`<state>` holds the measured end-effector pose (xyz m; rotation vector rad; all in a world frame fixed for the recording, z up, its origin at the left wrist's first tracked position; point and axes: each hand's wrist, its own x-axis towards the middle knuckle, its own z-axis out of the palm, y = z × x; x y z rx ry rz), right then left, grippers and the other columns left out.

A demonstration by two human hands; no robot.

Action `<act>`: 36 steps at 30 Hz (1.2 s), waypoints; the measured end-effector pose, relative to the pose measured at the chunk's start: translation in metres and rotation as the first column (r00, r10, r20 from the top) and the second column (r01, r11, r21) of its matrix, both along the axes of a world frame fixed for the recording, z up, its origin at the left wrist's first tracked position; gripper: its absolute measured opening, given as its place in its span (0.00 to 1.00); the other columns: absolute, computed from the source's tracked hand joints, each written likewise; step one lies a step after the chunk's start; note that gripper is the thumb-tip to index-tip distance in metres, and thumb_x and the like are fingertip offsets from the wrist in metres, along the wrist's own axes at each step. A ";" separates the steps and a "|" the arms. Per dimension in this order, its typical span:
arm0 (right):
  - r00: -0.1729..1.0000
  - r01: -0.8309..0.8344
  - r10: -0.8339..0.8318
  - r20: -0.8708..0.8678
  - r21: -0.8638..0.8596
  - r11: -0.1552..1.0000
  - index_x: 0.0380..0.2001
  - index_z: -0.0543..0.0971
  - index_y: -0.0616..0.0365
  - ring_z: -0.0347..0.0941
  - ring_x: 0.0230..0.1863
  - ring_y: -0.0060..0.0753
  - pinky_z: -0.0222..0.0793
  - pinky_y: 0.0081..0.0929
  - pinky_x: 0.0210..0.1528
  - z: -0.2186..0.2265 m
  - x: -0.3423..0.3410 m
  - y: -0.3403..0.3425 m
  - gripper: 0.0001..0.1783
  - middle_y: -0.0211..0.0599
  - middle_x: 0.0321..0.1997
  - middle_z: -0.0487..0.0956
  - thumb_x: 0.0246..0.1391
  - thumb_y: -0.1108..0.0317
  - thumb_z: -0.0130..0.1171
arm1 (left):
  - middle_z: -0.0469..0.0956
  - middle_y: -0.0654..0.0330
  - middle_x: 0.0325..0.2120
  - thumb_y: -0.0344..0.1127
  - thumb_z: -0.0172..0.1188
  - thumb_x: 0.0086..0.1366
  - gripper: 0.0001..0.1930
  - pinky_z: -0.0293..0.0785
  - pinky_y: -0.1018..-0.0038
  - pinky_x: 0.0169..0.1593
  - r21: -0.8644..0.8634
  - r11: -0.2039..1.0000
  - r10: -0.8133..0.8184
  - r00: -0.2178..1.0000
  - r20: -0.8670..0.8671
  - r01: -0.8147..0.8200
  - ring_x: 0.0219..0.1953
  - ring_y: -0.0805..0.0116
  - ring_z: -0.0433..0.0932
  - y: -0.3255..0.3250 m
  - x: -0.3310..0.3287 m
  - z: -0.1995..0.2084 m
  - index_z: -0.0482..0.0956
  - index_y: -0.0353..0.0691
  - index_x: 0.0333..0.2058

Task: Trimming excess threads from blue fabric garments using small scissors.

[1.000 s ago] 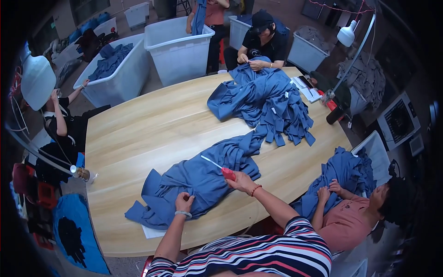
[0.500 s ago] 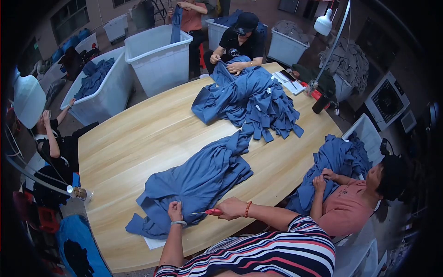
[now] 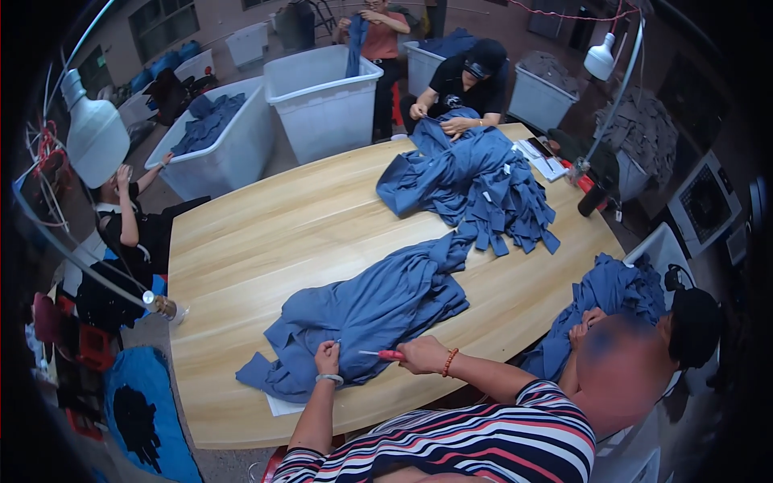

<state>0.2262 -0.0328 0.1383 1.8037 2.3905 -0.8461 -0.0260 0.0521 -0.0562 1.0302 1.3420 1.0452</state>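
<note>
A long blue garment [image 3: 362, 294] lies rumpled across the near part of the table. My left hand [image 3: 328, 358], with a pale bracelet at the wrist, has its fingers closed in a pinch at the cloth near the garment's left end. A tiny pale spot shows at those fingertips, too small to name. To the right, my right hand [image 3: 424, 355] grips a red-handled tool [image 3: 392, 355] with a thin metal shaft. The shaft points left toward my left hand, over the cloth and apart from the fingers. Its exact kind is not clear.
A wooden table [image 3: 241, 249] carries a heap of blue garments [image 3: 471, 181] at the far side, handled by a person in black. On the right, another person works on blue cloth [image 3: 612, 294]. White bins [image 3: 314, 105] stand beyond; lamps [image 3: 97, 133] hang at the left and right.
The whole view has shifted, so the table sits farther right. The tool's tip is slightly farther from my left hand. Both hands keep their closed grip.
</note>
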 end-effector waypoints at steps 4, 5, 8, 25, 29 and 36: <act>1.000 0.007 -0.007 -0.004 0.040 0.999 0.32 0.73 0.56 0.75 0.28 0.50 0.68 0.44 0.29 -0.004 -0.007 -0.002 0.14 0.45 0.22 0.77 0.51 0.57 0.55 | 0.73 0.70 0.23 0.29 0.61 0.57 0.09 0.65 0.85 0.30 0.034 0.999 0.010 1.000 0.012 -0.011 0.25 0.84 0.67 -0.008 0.003 -0.004 0.75 0.35 0.37; 0.999 -0.041 0.042 -0.017 0.014 0.999 0.32 0.73 0.55 0.75 0.28 0.50 0.68 0.44 0.29 -0.002 -0.010 -0.005 0.13 0.45 0.22 0.77 0.51 0.57 0.55 | 0.73 0.70 0.22 0.29 0.61 0.57 0.09 0.65 0.85 0.29 -0.015 0.999 -0.035 0.999 0.025 0.035 0.24 0.84 0.66 -0.012 0.004 0.000 0.75 0.35 0.37; 0.997 -0.008 0.011 -0.077 0.045 0.999 0.33 0.72 0.54 0.75 0.28 0.51 0.68 0.45 0.30 -0.014 -0.013 -0.003 0.12 0.46 0.22 0.77 0.50 0.59 0.55 | 0.75 0.64 0.22 0.34 0.64 0.55 0.14 0.66 0.80 0.29 0.066 0.997 -0.030 0.974 -0.224 0.046 0.24 0.79 0.68 -0.022 0.002 -0.005 0.75 0.32 0.37; 0.972 0.223 -0.224 -0.068 -0.019 0.975 0.36 0.71 0.55 0.74 0.33 0.55 0.67 0.47 0.35 -0.018 0.008 0.012 0.12 0.51 0.27 0.77 0.52 0.61 0.53 | 0.73 0.51 0.36 0.28 0.63 0.55 0.29 0.78 0.72 0.25 -0.523 0.815 0.454 0.837 0.305 -0.251 0.31 0.59 0.78 0.019 0.033 0.070 0.57 0.34 0.52; 0.974 0.213 -0.213 -0.075 0.003 0.977 0.35 0.72 0.55 0.74 0.33 0.55 0.67 0.47 0.35 -0.017 0.006 0.013 0.11 0.51 0.27 0.77 0.52 0.61 0.53 | 0.66 0.43 0.41 0.22 0.60 0.56 0.22 0.82 0.63 0.31 -0.621 0.741 0.654 0.480 0.584 -0.255 0.32 0.48 0.77 0.032 0.033 0.042 0.58 0.33 0.44; 0.985 0.174 -0.173 0.019 -0.051 0.983 0.33 0.72 0.57 0.74 0.32 0.55 0.68 0.47 0.34 -0.015 0.004 0.026 0.11 0.51 0.25 0.77 0.52 0.61 0.53 | 0.70 0.50 0.29 0.22 0.54 0.60 0.10 0.81 0.56 0.37 -0.607 0.774 0.605 0.500 0.620 -0.183 0.37 0.44 0.79 0.034 0.034 0.033 0.60 0.35 0.33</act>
